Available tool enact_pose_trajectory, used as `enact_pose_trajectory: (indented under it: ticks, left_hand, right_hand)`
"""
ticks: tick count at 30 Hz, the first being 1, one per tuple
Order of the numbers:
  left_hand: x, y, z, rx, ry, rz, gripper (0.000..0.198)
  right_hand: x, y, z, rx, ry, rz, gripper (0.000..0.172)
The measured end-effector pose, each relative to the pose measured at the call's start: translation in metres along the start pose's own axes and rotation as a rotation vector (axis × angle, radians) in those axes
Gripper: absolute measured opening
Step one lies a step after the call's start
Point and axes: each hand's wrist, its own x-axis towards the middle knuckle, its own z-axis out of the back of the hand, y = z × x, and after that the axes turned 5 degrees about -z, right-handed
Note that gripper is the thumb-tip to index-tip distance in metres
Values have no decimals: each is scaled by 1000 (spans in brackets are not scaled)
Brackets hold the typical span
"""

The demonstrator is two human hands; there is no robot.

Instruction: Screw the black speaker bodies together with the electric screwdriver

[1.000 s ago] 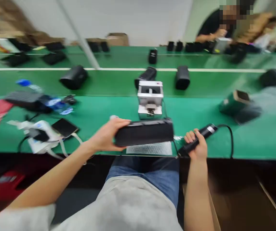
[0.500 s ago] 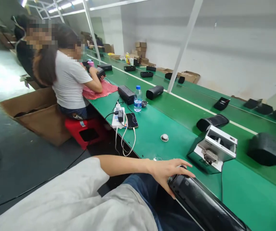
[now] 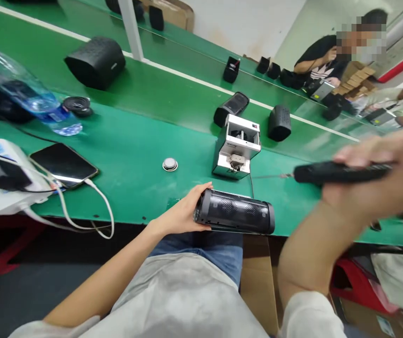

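Note:
My left hand (image 3: 186,212) is wrapped round the left end of a black cylindrical speaker (image 3: 238,210), thumb above and fingers below. The speaker lies sideways at the table's near edge, its perforated front facing up towards me. On the right, my raised right hand (image 3: 373,173) grips a black screwdriver (image 3: 315,172), smeared by motion. Its thin shaft points left, above the table and apart from the speaker. Just beyond the speaker stands a silver screw dispenser (image 3: 238,150) with a cable.
A small round metal part (image 3: 170,164) lies on the green table (image 3: 134,173). To the left are a phone (image 3: 64,164), a white power strip (image 3: 0,183) with cables and a water bottle (image 3: 35,98). Further speakers (image 3: 97,61) stand along the line. Co-workers sit across at the right.
My view has swung right and down. My right hand with the screwdriver has come into view. The speaker, still in my left hand, now appears whole.

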Motion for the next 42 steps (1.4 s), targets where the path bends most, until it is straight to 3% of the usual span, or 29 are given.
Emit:
enact_pose_trajectory:
  ticks: [3, 6, 12, 19, 22, 24, 28, 30, 33, 35, 38, 42]
  left_hand:
    - [0, -3, -2, -3, 1, 8, 134]
    - [1, -2, -1, -6, 8, 9, 135]
    - [3, -1, 0, -5, 20, 1, 140]
    - [4, -2, -2, 6, 16, -7, 144]
    - [4, -2, -1, 9, 17, -6, 143]
    - [4, -2, -1, 12, 18, -11, 143]
    - [3, -2, -1, 7, 8, -8, 143]
    - [3, -2, -1, 1, 2, -10, 141]
    - [3, 0, -2, 2, 0, -30, 141]
    - [3, 2, -4, 8, -4, -53, 142]
    - [2, 5, -6, 19, -12, -67, 144]
    - [3, 6, -7, 26, -1, -53, 140]
  right_hand:
    - [-9, -37, -60, 146, 131, 123, 14]
    - [-19, -52, -85, 100, 193, 109, 8]
    - [-18, -72, -87, -54, 232, 104, 10]
    - [-15, -82, -87, -26, 159, 49, 20]
    - [-14, -83, -88, -18, 165, 62, 17]
    - [-11, -85, -89, 31, 255, 80, 17]
    - [-5, -91, -94, 188, 565, 43, 37]
    - [-6, -92, -95, 180, 499, 44, 38]
    - [-12, -87, -92, 114, 317, 48, 32]
    - [-19, -75, -87, 92, 297, 8, 23]
    - [-31, -41, -85, 84, 294, -51, 12]
    - [-49, 8, -98, 78, 261, -113, 17]
